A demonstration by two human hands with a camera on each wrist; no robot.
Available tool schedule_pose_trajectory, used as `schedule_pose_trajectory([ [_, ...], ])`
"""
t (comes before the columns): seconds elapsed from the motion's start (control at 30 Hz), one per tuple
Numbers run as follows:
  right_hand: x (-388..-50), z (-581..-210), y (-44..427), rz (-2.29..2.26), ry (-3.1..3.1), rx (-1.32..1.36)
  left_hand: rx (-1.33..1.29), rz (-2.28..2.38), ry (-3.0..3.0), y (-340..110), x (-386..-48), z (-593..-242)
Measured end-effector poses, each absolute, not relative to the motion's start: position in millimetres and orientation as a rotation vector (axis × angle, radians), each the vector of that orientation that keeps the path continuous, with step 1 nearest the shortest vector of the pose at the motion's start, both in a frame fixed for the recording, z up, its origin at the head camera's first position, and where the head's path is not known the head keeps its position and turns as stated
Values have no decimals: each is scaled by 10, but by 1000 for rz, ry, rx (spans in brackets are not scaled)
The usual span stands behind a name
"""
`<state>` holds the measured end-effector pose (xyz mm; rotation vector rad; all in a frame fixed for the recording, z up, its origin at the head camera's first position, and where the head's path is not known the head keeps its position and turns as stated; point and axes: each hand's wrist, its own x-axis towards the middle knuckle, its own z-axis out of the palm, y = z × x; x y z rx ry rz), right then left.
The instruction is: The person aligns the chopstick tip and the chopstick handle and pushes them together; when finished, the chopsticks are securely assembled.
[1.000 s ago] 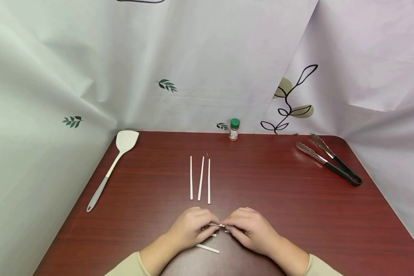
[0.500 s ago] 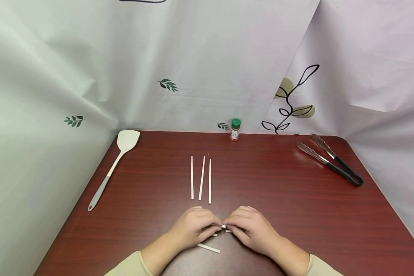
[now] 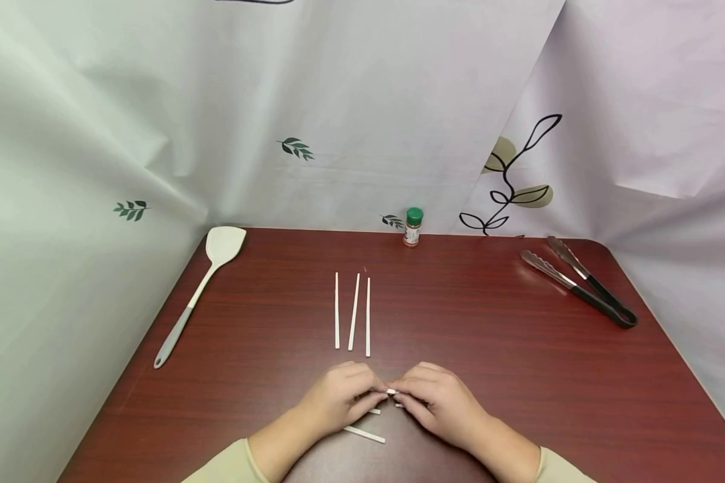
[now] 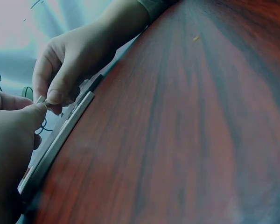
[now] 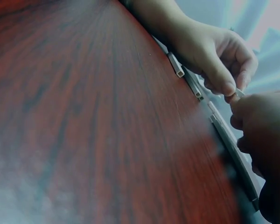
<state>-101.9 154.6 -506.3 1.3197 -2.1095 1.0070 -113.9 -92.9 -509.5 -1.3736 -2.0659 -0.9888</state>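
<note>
A small white piece (image 3: 391, 391) is sitting at the meeting fingertips, just above the table (image 3: 471, 315); the left hand (image 3: 346, 397) and right hand (image 3: 438, 396) are both pinching it. White sticks (image 3: 368, 316) are lying below and beyond the hands. Farther out, a spatula (image 3: 223, 246), jar (image 3: 412, 231) and tongs (image 3: 598, 304) are resting, and patterned cloth (image 3: 362, 87) is hanging behind.

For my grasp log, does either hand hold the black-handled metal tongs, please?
No, the tongs lie on the brown table, apart from the left hand and right hand.
</note>
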Motion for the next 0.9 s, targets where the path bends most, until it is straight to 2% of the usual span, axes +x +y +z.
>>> schedule_pose_trajectory([
  [0.23, -1038, -5072, 1544, 1040, -2081, 1248, -1312, -961, -2079, -947, -1142, -5097],
  [0.9, -987, -5073, 1540, 1019, -2149, 1159, -1371, -969, -2060, -900, -1122, -5088],
])
